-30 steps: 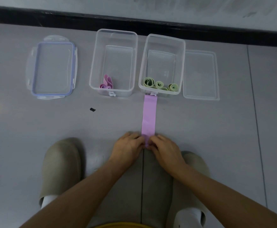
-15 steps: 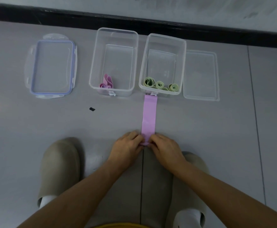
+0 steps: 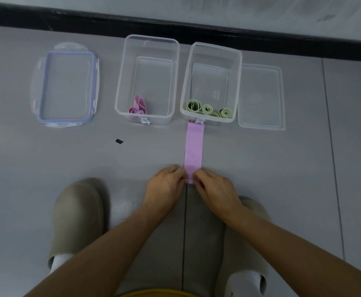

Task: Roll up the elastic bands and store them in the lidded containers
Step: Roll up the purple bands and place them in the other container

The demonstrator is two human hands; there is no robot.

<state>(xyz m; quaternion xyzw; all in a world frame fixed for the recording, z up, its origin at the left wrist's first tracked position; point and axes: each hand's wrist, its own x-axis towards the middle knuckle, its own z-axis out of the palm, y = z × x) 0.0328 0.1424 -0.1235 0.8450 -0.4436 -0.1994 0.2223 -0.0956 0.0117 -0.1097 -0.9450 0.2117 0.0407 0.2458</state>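
l hand (image 3: 166,187) & r hand (image 3: 216,189), knuckles up, fingers curled, pinch near end of flat purple band (image 3: 194,150) on floor; forearms converge toward it.

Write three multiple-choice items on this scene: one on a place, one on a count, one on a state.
1. The far end of the purple band lies: A just before the container holding green rolls; B inside that container; C over a chair.
2. Lids lying on the floor: A one; B two; C four.
3. The band is: A fully rolled; B mostly flat, near end pinched by the left hand and right hand; C knotted.
Key: 1 A, it stops at that container's near wall. 2 B, a blue-rimmed lid far left, a clear lid far right. 3 B, most of it lies flat.
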